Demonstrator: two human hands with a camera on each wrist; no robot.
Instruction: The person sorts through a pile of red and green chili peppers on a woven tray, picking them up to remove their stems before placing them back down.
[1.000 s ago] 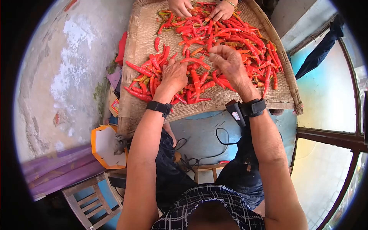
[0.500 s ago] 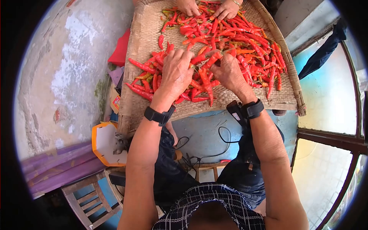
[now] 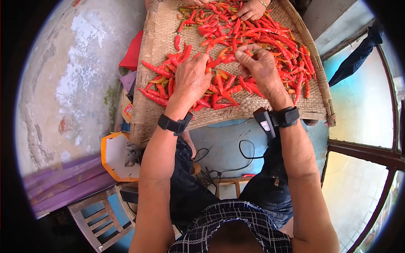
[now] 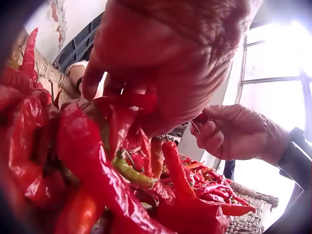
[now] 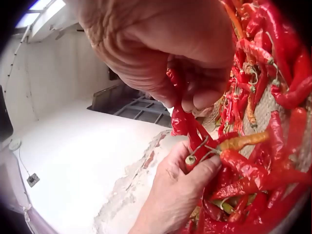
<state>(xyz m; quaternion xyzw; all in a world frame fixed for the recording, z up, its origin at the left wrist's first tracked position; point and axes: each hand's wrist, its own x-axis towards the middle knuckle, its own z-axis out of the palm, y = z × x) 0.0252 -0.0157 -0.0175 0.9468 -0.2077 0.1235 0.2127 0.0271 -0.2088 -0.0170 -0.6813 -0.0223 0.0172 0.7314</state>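
Note:
In the head view, a heap of red chili peppers (image 3: 270,40) covers a woven tray, with a smaller pile (image 3: 162,78) nearer me. My left hand (image 3: 190,80) is over the near pile. It pinches chilies by their stem ends between thumb and fingers, plain in the right wrist view, where a cut-looking green stem end (image 5: 190,161) shows by the thumb. My right hand (image 3: 262,69) is raised to the right, its fingers curled round a red chili (image 5: 179,119) that reaches down toward the left hand. The right fingertips are partly hidden behind this hand.
The woven tray (image 3: 147,46) has a raised rim. Another person's hands, one of them (image 3: 252,9) wearing a bracelet, are among chilies at its far side. Below lie black cables (image 3: 230,172), an orange-edged box (image 3: 114,160) and a wooden chair (image 3: 101,223). Windows (image 3: 358,92) stand right.
My right hand came in to the left hand, then drew back up and right with a chili. The left hand lifted slightly from the pile. One far hand moved toward the tray's far edge.

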